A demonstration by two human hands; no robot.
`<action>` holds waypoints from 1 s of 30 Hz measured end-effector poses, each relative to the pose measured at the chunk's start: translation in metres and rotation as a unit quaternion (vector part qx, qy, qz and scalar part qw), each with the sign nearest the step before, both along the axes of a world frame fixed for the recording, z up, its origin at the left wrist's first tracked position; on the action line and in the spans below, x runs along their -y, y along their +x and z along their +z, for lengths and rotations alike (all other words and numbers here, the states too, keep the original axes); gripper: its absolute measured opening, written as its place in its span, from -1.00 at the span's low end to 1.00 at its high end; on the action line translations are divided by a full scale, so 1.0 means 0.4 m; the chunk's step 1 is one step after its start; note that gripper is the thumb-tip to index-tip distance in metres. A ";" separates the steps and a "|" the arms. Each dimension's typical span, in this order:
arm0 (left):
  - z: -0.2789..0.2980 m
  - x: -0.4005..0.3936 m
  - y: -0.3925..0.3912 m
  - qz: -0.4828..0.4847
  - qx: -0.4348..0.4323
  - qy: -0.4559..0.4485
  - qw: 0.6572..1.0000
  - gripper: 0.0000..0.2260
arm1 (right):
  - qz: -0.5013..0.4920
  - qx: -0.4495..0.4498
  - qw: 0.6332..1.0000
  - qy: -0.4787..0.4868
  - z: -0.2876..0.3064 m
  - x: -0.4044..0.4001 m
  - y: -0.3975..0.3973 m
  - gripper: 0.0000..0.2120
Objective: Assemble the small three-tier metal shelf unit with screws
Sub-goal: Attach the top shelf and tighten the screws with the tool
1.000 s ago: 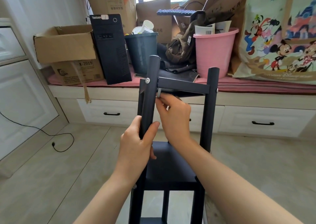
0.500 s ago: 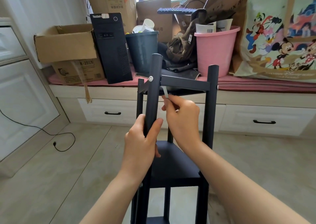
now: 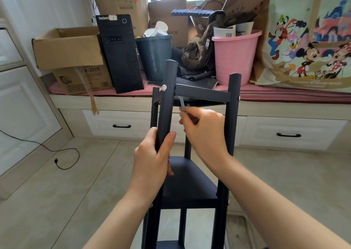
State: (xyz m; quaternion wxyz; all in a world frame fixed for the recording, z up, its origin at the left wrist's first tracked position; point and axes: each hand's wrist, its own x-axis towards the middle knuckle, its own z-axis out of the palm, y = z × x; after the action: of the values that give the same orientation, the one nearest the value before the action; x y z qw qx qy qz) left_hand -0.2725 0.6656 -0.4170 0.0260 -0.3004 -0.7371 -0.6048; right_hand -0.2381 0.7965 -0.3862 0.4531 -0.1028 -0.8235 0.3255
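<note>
Fingers of left hand (image 3: 152,157) wrap post (image 3: 167,104); right hand (image 3: 205,131) pinches hex key (image 3: 182,104).

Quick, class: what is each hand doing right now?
Left hand: grips the front-left post.
Right hand: pinches a small metal hex key under the top shelf.

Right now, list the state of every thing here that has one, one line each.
shelf unit: upright on the floor, partly assembled
front left post: tilted, gripped by the left hand
left hand: curled round the post
right hand: pinching the hex key
hex key: tip up under the top tier
screw: seated in the post
cardboard box: open
drawers: closed
</note>
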 end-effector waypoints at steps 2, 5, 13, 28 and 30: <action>0.000 -0.001 0.002 -0.003 0.009 0.008 1.000 -0.61 | -0.002 -0.006 1.000 0.009 -0.007 -0.001 -0.007 -0.86; -0.001 -0.003 0.006 -0.007 0.019 0.023 1.000 -0.52 | 0.007 -0.011 1.000 -0.002 -0.020 -0.003 -0.023 -0.85; -0.010 -0.009 0.003 -0.004 0.024 0.041 0.999 -0.51 | -0.014 -0.066 0.998 0.000 -0.035 0.004 -0.082 -0.84; -0.010 0.002 -0.017 -0.002 0.015 0.024 1.000 -0.54 | -0.014 -0.056 0.998 -0.025 -0.034 0.021 -0.059 -0.84; -0.009 0.004 -0.017 0.001 0.016 0.022 1.000 -0.54 | -0.011 -0.050 0.999 -0.016 -0.023 0.015 -0.041 -0.85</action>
State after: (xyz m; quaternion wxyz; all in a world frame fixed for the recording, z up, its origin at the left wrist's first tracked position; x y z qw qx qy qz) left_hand -0.2792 0.6641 -0.4207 0.0213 -0.2899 -0.7243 -0.6252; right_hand -0.2544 0.7905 -0.3956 0.4957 -0.1028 -0.7934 0.3379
